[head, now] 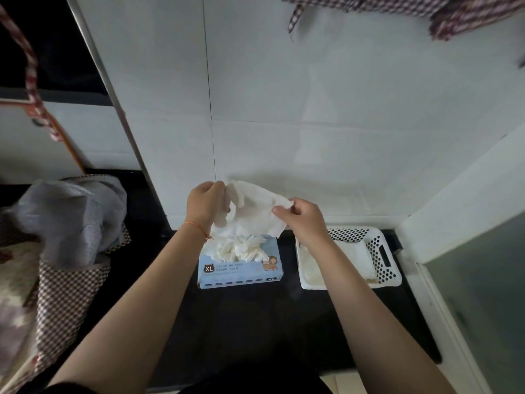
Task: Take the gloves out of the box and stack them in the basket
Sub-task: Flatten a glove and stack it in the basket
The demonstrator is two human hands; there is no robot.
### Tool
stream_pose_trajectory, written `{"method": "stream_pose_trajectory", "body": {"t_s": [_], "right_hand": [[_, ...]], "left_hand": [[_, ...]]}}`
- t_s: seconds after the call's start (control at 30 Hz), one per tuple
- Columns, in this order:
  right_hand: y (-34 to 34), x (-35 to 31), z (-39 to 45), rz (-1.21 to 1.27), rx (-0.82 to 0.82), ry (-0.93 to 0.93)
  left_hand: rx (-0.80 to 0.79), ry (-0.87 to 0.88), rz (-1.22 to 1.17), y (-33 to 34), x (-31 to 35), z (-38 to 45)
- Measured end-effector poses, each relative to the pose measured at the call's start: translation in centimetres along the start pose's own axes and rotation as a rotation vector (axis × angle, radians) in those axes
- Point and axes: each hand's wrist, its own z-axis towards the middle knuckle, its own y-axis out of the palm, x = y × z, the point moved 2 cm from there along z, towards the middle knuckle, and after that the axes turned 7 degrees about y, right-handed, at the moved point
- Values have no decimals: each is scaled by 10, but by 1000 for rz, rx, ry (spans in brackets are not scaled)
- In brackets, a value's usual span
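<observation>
Both hands, left (206,204) and right (305,218), pinch one white glove (255,211) taut above the box (240,268), beside the basket (380,251) near the desk's (255,322) far edge.

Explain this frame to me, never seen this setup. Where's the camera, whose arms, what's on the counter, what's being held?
There is no robot here. A person wears one wide-angle camera on the head, looking forward and down, so the two bare arms come in from the bottom edge. The left hand and the right hand each pinch an edge of one white glove, held spread above the counter. On the dark counter sits a blue glove box marked XL, with more gloves bunched out of its opening. To its right stands a white perforated basket that already holds some white gloves. A tiled wall is behind.
</observation>
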Motion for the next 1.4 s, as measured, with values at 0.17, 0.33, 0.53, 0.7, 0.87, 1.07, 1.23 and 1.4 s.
{"method": "stream_pose_trajectory", "body": {"t_s": [0.17, 0.33, 0.53, 0.7, 0.87, 1.07, 1.23, 1.4], "right_hand": [[-17, -18, -6, 21, -23, -61], [-23, -30, -8, -116, -33, -142], [-27, -39, -15, -91, -67, -156], [-39, -42, -13, -75, 121, -217], [-55, -24, -6, -47, 254, -163], [-62, 16, 1, -73, 213, -7], [-75, 45, 1, 88, 66, 266], [-98, 88, 4, 127, 21, 427]], "left_hand": [[-191, -96, 192, 2, -27, 6], [-425, 124, 93, 19, -14, -5], [-666, 312, 197, 48, 16, -15], [-707, 243, 161, 57, 16, -17], [-773, 98, 141, 59, -3, -18], [-831, -65, 155, 77, -45, -19], [-867, -162, 160, 95, -62, -10], [-754, -4, 467, 140, -72, -3]]}}
